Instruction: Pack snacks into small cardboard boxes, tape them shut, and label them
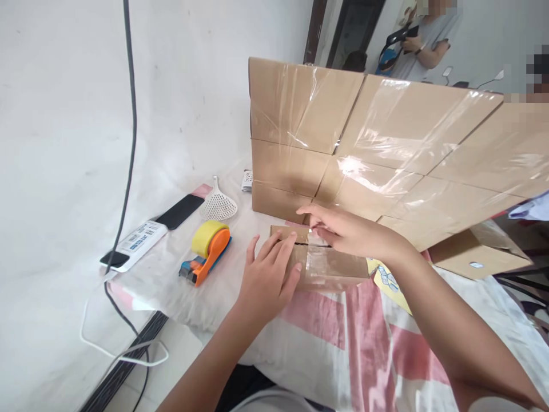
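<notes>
Both hands (266, 274) flat on taped carton (330, 266)

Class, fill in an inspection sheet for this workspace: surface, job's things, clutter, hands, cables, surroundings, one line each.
Surface: table under a white and pink cloth.
Job's things: small cardboard box, clear tape across its top.
Clutter: tape dispenser, phone, white scoop, power strip, large taped cardboard sheet.
Hands: left hand flat on the small box; right hand fingertips on its top seam.
Cables: black cable down the wall, white cord below.
Surroundings: white wall; another person behind.
</notes>
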`<state>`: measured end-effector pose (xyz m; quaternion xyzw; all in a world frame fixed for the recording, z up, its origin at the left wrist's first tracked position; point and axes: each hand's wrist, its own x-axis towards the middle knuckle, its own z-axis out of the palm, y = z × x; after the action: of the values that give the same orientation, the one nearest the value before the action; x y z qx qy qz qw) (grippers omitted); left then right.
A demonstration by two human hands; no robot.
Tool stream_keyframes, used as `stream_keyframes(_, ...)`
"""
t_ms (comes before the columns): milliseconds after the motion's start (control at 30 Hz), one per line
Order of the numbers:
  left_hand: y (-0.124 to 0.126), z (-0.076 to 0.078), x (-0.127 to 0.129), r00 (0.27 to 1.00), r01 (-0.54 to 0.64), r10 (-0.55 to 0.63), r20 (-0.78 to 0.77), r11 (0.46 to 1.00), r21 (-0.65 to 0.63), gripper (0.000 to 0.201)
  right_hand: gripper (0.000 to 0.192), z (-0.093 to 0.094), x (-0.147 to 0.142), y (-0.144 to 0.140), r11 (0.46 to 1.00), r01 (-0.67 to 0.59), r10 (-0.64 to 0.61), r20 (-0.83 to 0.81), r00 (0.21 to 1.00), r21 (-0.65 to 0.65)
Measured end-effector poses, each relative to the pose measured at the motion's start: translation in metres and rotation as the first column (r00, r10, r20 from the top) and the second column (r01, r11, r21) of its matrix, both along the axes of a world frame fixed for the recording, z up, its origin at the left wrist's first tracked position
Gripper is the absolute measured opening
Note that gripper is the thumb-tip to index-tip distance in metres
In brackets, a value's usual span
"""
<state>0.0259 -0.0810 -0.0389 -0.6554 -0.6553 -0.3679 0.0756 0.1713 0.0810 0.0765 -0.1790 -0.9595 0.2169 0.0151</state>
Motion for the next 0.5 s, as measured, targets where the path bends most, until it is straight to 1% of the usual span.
stream_keyframes(100,0.000,-0.003,0.002,1.000,0.015,-0.015,-0.013,1.000,-0.007,0.047,0.049,-0.009,-0.002,0.007,1.000,-0.011,0.011,-0.011,1.000,0.024)
stream_keyframes(200,0.000,-0.008,0.005,0.999,0.026,-0.028,-0.046,0.999,-0.032,0.046,0.048,-0.015,-0.001,0.011,0.999,0.007,-0.006,-0.005,1.000,0.051)
stream_keyframes(267,0.000,-0.012,0.007,0.996,0.017,-0.021,-0.083,0.999,-0.043,0.046,0.046,-0.021,-0.001,0.013,0.999,0.015,-0.015,0.001,1.000,0.045)
stream_keyframes(367,-0.002,-0.017,0.010,0.990,0.003,-0.006,-0.143,1.000,-0.023,0.042,0.046,-0.031,0.000,0.017,1.000,0.000,0.000,0.014,1.000,0.011)
stream_keyframes(433,-0.003,-0.021,0.011,0.985,-0.003,0.003,-0.171,1.000,0.000,0.038,0.050,-0.036,-0.001,0.019,1.000,-0.006,0.005,0.026,1.000,0.020)
stream_keyframes(500,-0.003,-0.023,0.012,0.982,-0.007,0.010,-0.189,1.000,0.018,0.037,0.057,-0.040,-0.002,0.017,0.997,-0.009,0.007,0.026,1.000,0.075)
